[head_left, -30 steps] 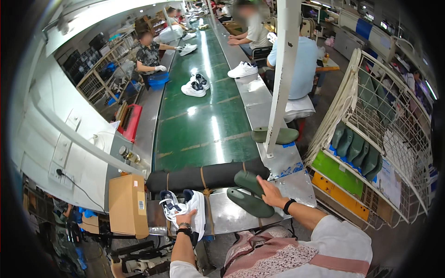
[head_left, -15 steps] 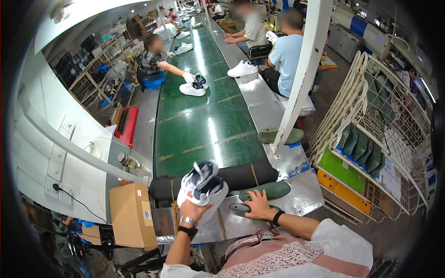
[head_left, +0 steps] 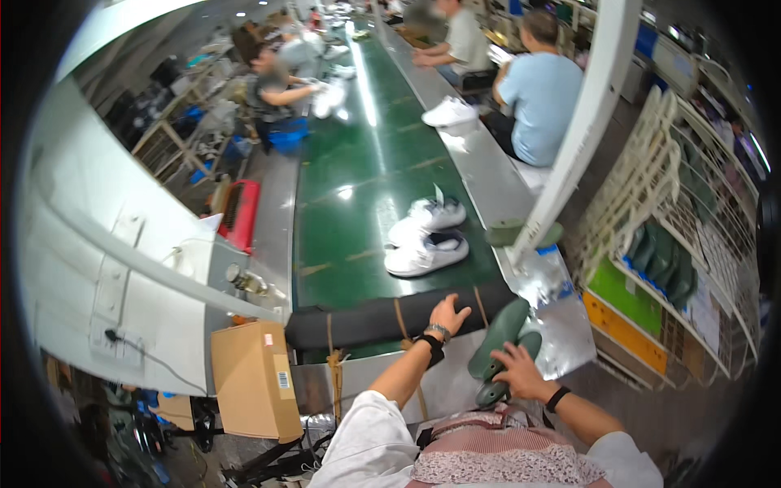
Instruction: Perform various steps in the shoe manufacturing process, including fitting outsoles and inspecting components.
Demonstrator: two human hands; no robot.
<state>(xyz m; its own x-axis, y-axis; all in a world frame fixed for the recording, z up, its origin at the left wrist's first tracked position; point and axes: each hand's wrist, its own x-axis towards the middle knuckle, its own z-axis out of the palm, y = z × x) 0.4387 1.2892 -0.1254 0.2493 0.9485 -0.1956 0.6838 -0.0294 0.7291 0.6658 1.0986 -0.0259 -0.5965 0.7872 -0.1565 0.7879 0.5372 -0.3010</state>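
Observation:
My left hand (head_left: pixel 447 319) is held over the black roller (head_left: pixel 366 321) at the near end of the belt, its fingers apart and nothing in them. A pair of white sneakers (head_left: pixel 427 254) with dark linings lies on the green belt beyond that hand, one shoe behind the other. My right hand (head_left: pixel 521 372) grips a pair of dark green shoe lasts (head_left: pixel 502 332) at the metal table's near edge. The lasts lie close together at a slant, and the fingers partly cover them.
A cardboard box (head_left: pixel 254 378) stands left of the belt's end. On the right, a white post (head_left: pixel 574 130) rises beside another green last (head_left: pixel 506 233), and a wire rack (head_left: pixel 643 195) holds more lasts. Co-workers sit along both sides, with a white shoe (head_left: pixel 450 112) on the right ledge.
The white sneakers have left my left hand and now lie on the belt; that hand has moved right, opened. My right hand has turned the lasts from lying crosswise to a steeper slant.

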